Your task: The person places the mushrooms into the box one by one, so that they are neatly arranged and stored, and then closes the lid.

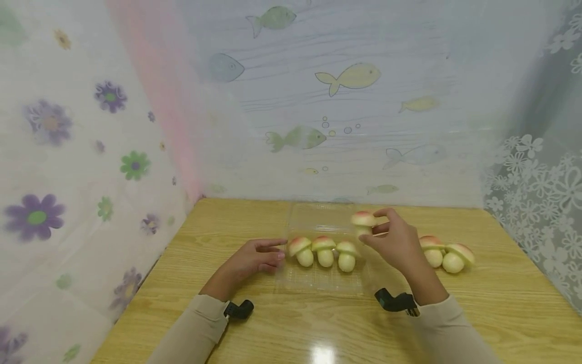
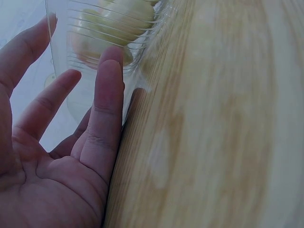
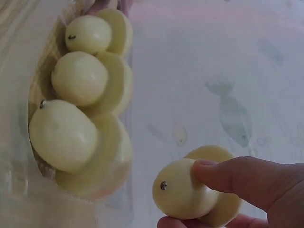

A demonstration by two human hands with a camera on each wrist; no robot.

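My right hand [image 1: 396, 245] pinches a toy mushroom [image 1: 362, 219] with a pinkish-red cap and pale stem, held over the right side of a clear plastic box [image 1: 318, 284]. In the right wrist view, the thumb [image 3: 237, 178] presses on this mushroom's rounded stem, which has a small dark metal bit at its end. Three similar mushrooms [image 1: 325, 257] lie in a row inside the box, stems toward me. At the box's left wall is my left hand [image 1: 254, 260], its fingers fairly straight; in the left wrist view the fingertips [image 2: 108, 85] come right up to the ribbed plastic.
Two more mushrooms [image 1: 453, 259] lie side by side on the wooden table [image 1: 291, 323], right of my right hand. The box's clear lid [image 1: 320, 216] stands open at the back. Behind the table hangs a fish-print curtain [image 1: 295, 136]; a flower-print curtain [image 1: 91, 167] is at left.
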